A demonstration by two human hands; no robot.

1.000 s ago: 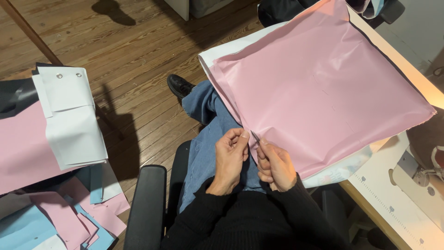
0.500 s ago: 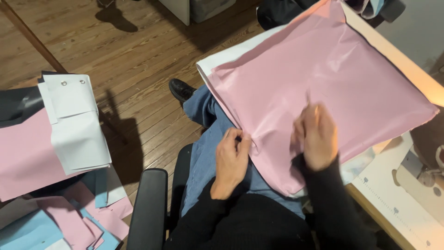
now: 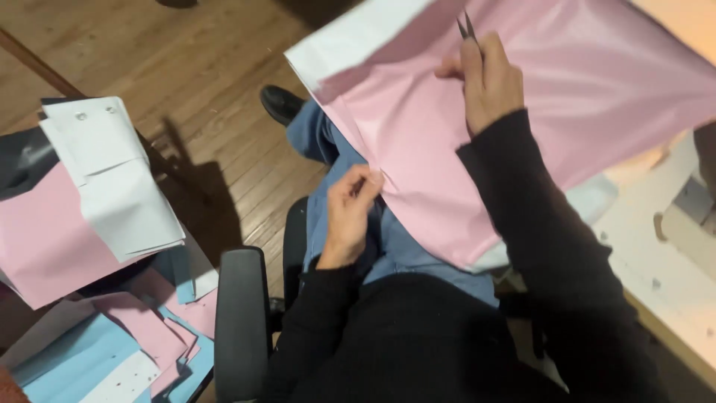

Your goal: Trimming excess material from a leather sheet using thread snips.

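My left hand (image 3: pixel 349 216) pinches the near edge of the pink sheet (image 3: pixel 567 97), which lies across my lap and up onto the white table (image 3: pixel 656 261). Farther up the pink sheet, my right hand (image 3: pixel 486 78) is closed around small scissors (image 3: pixel 466 28), blades pointing away from me. As I judge it, the slick sheet could slide toward the wooden floor (image 3: pixel 186 67) if my pinch loosens, and the scissor tips, so close to the sheet, might snag it.
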